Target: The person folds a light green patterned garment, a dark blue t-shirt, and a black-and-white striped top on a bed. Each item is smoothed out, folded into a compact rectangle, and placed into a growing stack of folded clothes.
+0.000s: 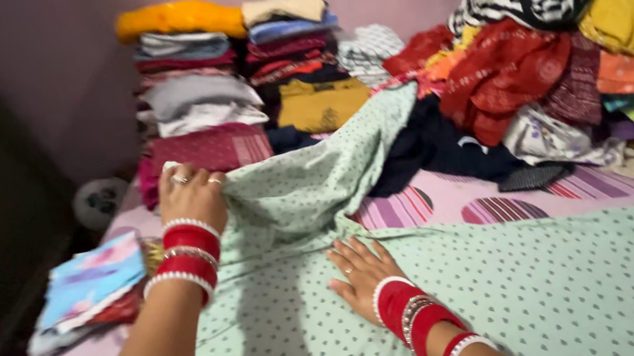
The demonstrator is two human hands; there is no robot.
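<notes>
Bed with striped sheet [508, 193] | pale green dotted cloth [524, 289] spread lengthwise to the right | left hand [191, 192] pinches its raised fold | right hand [362, 269] presses flat, fingers spread, at crease | folded stacks [232, 80] behind

Through the head camera I see my own two forearms bare, with no sleeves reaching into view. My left hand [191, 192] carries rings on two fingers, one with a small pale stone, the other a plain band. On that wrist I wear a stack of red bangles [186, 256], edged top and bottom by white beaded bands, with another thin band between them. My right hand [360, 272] has one ring. Its wrist carries a longer run of red bangles [419, 324], broken by white beaded rims and a narrow silvery, studded band.
</notes>
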